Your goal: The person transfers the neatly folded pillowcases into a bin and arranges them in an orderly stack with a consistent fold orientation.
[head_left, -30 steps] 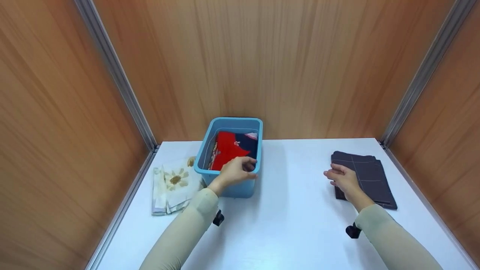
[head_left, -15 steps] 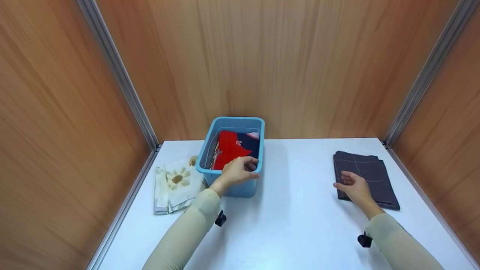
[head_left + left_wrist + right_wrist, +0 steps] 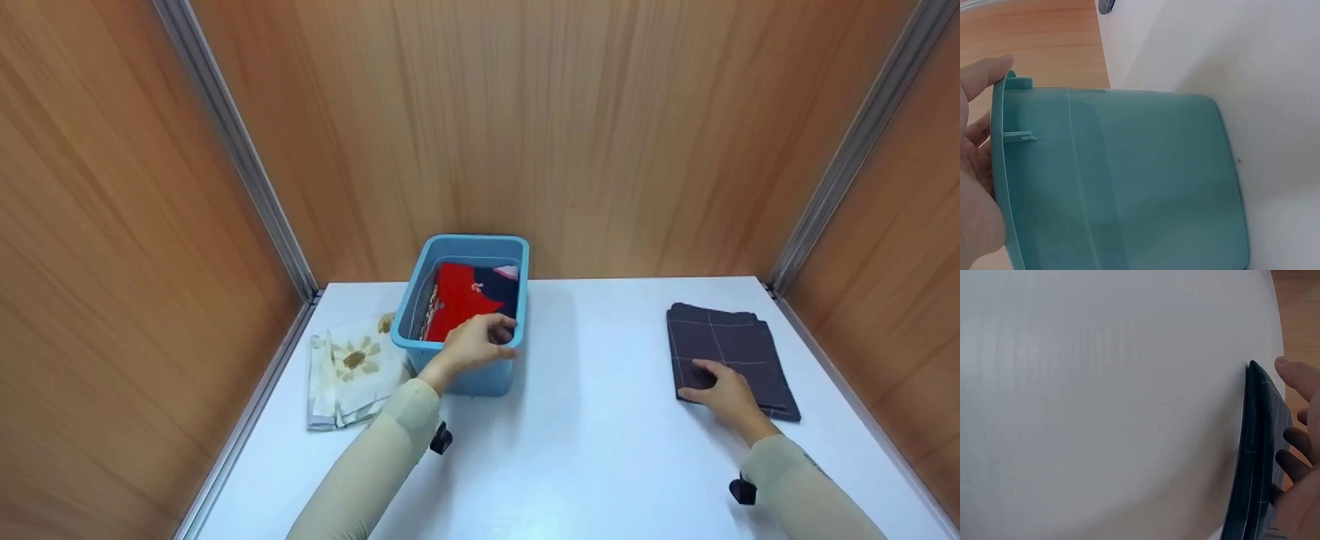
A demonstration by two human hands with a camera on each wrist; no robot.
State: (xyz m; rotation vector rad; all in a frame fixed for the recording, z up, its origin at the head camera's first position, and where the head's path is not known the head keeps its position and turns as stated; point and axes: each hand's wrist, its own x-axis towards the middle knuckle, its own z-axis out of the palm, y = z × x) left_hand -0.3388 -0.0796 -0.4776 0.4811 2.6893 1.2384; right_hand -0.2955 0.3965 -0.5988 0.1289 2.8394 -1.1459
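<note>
In the head view, my left hand (image 3: 474,343) is at the front rim of a blue plastic bin (image 3: 480,375), fingers loosely curved over the opening. In the left wrist view, the hand (image 3: 977,152) is beside the bin's rim (image 3: 998,152); whether it bears on the rim I cannot tell. Inside the bin is a folded red and navy cloth (image 3: 457,296). On the right, my right hand (image 3: 726,394) hovers over the near left part of a folded dark checked cloth (image 3: 739,337), thumb and fingers apart. The right wrist view shows this cloth's layered edge (image 3: 1249,467) beside the fingers.
A folded white cloth with flower prints (image 3: 360,375) lies left of the bin. All stand on a white table (image 3: 592,420), enclosed by a wooden back panel (image 3: 600,150) and side panels with grey metal corner posts.
My right hand has moved toward me and slightly right over the dark cloth, with its thumb and fingers now spread apart. My left hand stays at the bin's rim.
</note>
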